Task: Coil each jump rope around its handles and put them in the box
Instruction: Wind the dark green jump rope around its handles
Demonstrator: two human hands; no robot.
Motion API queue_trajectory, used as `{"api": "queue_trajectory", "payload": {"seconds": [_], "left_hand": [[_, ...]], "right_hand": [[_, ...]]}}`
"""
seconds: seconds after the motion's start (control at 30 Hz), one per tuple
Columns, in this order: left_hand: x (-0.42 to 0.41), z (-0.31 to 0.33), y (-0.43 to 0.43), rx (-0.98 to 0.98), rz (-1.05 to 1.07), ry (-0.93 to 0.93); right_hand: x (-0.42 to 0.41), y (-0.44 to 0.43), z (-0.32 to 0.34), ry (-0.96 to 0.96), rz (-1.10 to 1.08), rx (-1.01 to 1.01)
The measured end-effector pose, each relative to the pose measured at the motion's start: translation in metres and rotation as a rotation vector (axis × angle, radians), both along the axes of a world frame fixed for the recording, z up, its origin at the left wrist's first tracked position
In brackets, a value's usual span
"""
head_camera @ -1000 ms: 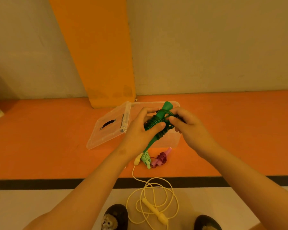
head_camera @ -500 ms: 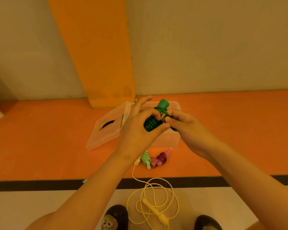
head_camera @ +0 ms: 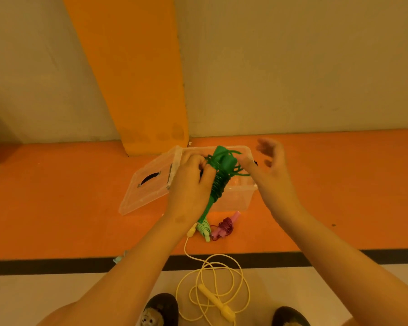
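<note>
The left hand grips the green jump rope above the open box's near edge. The right hand has spread fingers by the loose loops; I cannot tell if it pinches them. The lid lies left of the box.

I see a beige wall bearing an orange pillar; orange floor bounded by a black stripe; dark slippers on pale flooring.
</note>
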State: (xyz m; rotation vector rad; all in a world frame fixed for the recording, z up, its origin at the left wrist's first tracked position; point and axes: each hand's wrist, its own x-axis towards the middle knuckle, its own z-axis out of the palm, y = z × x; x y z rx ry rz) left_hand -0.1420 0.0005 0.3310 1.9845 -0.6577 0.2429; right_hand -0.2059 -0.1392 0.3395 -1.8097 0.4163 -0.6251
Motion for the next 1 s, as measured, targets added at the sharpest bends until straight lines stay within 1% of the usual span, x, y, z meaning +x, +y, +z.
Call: {"api": "queue_trajectory", "payload": {"seconds": [0.03, 0.07, 0.13, 0.17, 0.2, 0.27, 0.3, 0.33, 0.4, 0.43, 0.5, 0.57, 0.6, 0.67, 0.73, 0.83, 0.87, 0.9, 0.97, 1.0], "left_hand": [[0.001, 0.002, 0.0, -0.075, 0.015, 0.051], [0.001, 0.003, -0.002, -0.135, 0.03, 0.104], [0.001, 0.004, -0.006, -0.209, 0.026, 0.204], [0.0, 0.003, -0.01, -0.238, 0.006, 0.243], [-0.003, 0.002, -0.013, -0.266, -0.02, 0.266], [-0.009, 0.003, -0.016, -0.273, -0.044, 0.249], [-0.01, 0.004, -0.016, -0.236, -0.035, 0.211], [-0.01, 0.005, -0.016, -0.19, -0.035, 0.178], [-0.01, 0.011, -0.016, -0.157, -0.073, 0.195], [-0.011, 0.015, -0.017, -0.182, -0.097, 0.236], [-0.018, 0.022, -0.019, -0.312, -0.105, 0.352], [-0.028, 0.025, -0.018, -0.414, -0.032, 0.454], [-0.033, 0.026, -0.017, -0.423, -0.003, 0.483], [-0.039, 0.028, -0.014, -0.432, -0.042, 0.49], [-0.037, 0.03, -0.013, -0.5, -0.115, 0.503], [-0.019, 0.027, -0.012, -0.638, -0.182, 0.662], [-0.013, 0.025, -0.011, -0.637, -0.202, 0.715], [-0.009, 0.02, -0.01, -0.59, -0.209, 0.755], [-0.006, 0.015, -0.009, -0.395, -0.187, 0.804], [-0.006, 0.013, -0.009, -0.301, -0.163, 0.798]], "right_hand": [[-0.001, 0.0, 0.0, 0.039, 0.007, 0.162], [-0.002, 0.003, 0.0, 0.085, 0.074, 0.34], [-0.004, 0.014, -0.002, 0.17, 0.321, 0.632], [-0.004, 0.022, -0.003, 0.185, 0.43, 0.713], [-0.004, 0.029, -0.004, 0.179, 0.494, 0.754], [-0.001, 0.035, -0.005, 0.105, 0.503, 0.773], [0.001, 0.034, -0.007, 0.052, 0.47, 0.775], [0.002, 0.031, -0.006, 0.004, 0.433, 0.762], [0.003, 0.027, -0.005, -0.035, 0.376, 0.688], [0.005, 0.025, -0.005, -0.039, 0.352, 0.639], [0.008, 0.019, -0.002, -0.059, 0.286, 0.56], [0.013, 0.003, 0.0, -0.068, 0.183, 0.576], [0.015, -0.008, 0.003, -0.058, 0.133, 0.584], [0.016, -0.025, 0.004, -0.015, 0.084, 0.568], [0.015, -0.029, 0.002, 0.025, 0.107, 0.575], [0.013, -0.023, -0.003, 0.16, 0.195, 0.578], [0.012, -0.023, -0.005, 0.182, 0.222, 0.588], [0.012, -0.024, -0.005, 0.193, 0.234, 0.583], [0.012, -0.025, -0.005, 0.205, 0.229, 0.523], [0.011, -0.026, -0.005, 0.21, 0.216, 0.485]]}}
